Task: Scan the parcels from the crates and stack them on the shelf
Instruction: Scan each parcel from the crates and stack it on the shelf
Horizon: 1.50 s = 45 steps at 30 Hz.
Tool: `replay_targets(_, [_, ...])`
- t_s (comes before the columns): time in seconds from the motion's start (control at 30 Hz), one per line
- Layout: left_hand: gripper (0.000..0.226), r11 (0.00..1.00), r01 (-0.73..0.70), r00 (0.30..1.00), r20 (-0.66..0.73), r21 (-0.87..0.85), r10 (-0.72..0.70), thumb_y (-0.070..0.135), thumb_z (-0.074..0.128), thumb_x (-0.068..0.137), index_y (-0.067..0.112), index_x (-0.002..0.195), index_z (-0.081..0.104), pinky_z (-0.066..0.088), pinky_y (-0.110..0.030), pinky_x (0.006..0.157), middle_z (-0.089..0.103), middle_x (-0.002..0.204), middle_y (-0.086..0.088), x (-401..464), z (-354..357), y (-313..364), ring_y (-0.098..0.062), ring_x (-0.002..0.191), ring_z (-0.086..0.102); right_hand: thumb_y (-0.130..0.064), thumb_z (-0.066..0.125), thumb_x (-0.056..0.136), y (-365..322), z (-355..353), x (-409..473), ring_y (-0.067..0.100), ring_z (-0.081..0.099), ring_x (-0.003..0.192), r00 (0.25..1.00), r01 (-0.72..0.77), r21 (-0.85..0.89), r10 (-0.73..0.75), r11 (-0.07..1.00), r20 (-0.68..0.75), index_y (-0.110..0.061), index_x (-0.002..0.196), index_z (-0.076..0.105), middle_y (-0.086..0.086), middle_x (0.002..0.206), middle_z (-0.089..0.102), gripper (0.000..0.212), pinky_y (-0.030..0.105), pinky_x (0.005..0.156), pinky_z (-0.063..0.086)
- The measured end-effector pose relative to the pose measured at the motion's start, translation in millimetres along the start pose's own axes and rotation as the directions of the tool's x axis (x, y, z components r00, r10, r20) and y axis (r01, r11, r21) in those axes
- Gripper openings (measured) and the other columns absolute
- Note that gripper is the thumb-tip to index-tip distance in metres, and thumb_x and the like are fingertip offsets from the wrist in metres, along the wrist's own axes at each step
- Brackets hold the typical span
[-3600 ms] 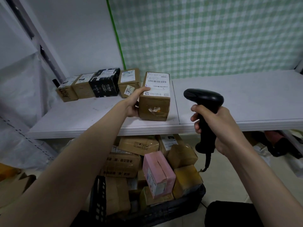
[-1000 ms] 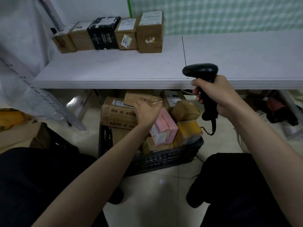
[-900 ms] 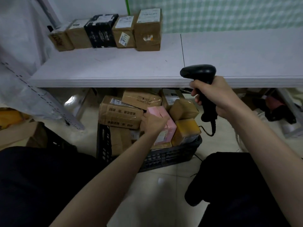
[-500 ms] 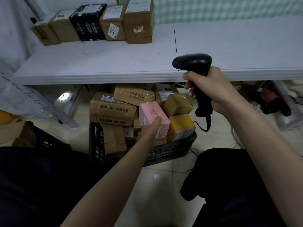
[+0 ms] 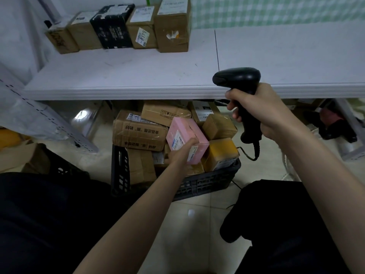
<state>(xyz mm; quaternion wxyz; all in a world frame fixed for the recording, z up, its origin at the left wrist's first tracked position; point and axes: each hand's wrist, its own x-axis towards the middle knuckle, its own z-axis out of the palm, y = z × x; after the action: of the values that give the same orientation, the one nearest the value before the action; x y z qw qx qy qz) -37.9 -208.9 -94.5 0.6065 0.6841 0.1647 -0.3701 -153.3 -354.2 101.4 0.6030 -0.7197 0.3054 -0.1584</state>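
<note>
A black crate [image 5: 199, 184] on the floor under the white shelf [image 5: 138, 76] is heaped with brown parcels. My left hand [image 5: 180, 154] grips the near end of a pink parcel [image 5: 187, 135] with a white label, tilted up above the heap. My right hand [image 5: 260, 113] holds a black barcode scanner [image 5: 240, 82] upright in front of the shelf edge, its head pointing left. Several scanned parcels stand in a row at the shelf's back left, ending with a tall brown box [image 5: 172, 26].
A yellow-brown parcel [image 5: 221, 153] and a large brown box [image 5: 138, 133] flank the pink one. The scanner cable [image 5: 250, 155] hangs toward the floor. A second dark crate [image 5: 61, 167] and cardboard sit at left. My dark-clothed knees fill the foreground.
My left hand left the tall box on the shelf, went down to the crate and closed on the pink parcel, which now tilts upward. The scanner hand stayed roughly in place.
</note>
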Motion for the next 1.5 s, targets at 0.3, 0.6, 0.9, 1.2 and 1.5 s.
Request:
replay_targets(0.3, [0.117,0.627,-0.315,0.864,-0.059,0.712,0.501,0.045,0.094,0.062,0.01,0.148,0.024,0.043,-0.044,0.106,0.024,0.143,-0.012,-20.6,-52.2,-6.2,-0.031,0.133,0.035,-0.019,0.068,0.092,6.3,9.3,-0.6,0.014,0.059,0.054,1.0,-0.012,-0.013,0.012,1.0,0.022,-0.008,0.092,0.068,0.006,0.072,0.066,0.011,0.029,0.057,0.048])
replay_targets(0.6, [0.097,0.779,-0.344,0.892,-0.078,0.524,0.446,0.059,0.067,0.09,0.01,0.16,0.022,0.034,-0.051,0.118,0.027,0.158,-0.014,-11.6,-51.6,-8.2,-0.035,0.146,0.033,-0.018,0.068,0.092,11.9,13.1,2.9,0.015,0.061,0.057,1.0,-0.002,-0.056,0.003,0.998,0.03,-0.01,0.092,0.07,0.004,0.07,0.067,0.009,0.029,0.056,0.048])
replay_targets(0.9, [0.053,0.983,-0.008,0.986,0.166,0.182,-0.023,0.053,0.063,0.093,0.015,0.13,0.06,0.052,-0.036,0.085,0.063,0.119,-0.009,2.1,-77.4,-0.4,-0.023,0.102,0.06,-0.019,0.067,0.093,11.0,16.1,4.6,0.014,0.061,0.055,0.999,-0.007,-0.084,0.01,0.996,0.041,-0.01,0.093,0.069,0.006,0.073,0.067,0.01,0.026,0.053,0.049])
replay_targets(1.2, [0.033,0.974,-0.173,0.95,0.287,0.145,0.126,0.04,0.068,0.093,0.021,0.12,0.071,0.05,-0.039,0.106,0.074,0.121,-0.004,-28.9,-106.3,7.3,-0.024,0.119,0.065,-0.019,0.067,0.094,4.4,20.0,-0.3,0.013,0.06,0.056,0.998,0.001,-0.059,0.003,0.998,0.061,-0.01,0.098,0.07,0.008,0.076,0.068,0.011,0.025,0.054,0.048])
replay_targets(1.5, [0.049,0.867,-0.498,0.857,0.162,0.017,0.489,0.037,0.07,0.088,0.014,0.13,0.061,0.058,-0.023,0.082,0.076,0.117,0.0,-61.9,-112.7,35.5,-0.012,0.105,0.073,-0.019,0.067,0.094,-7.6,29.6,-30.3,0.015,0.061,0.058,0.994,0.069,0.031,-0.072,0.997,0.078,-0.01,0.093,0.07,0.001,0.07,0.067,0.009,0.031,0.058,0.048])
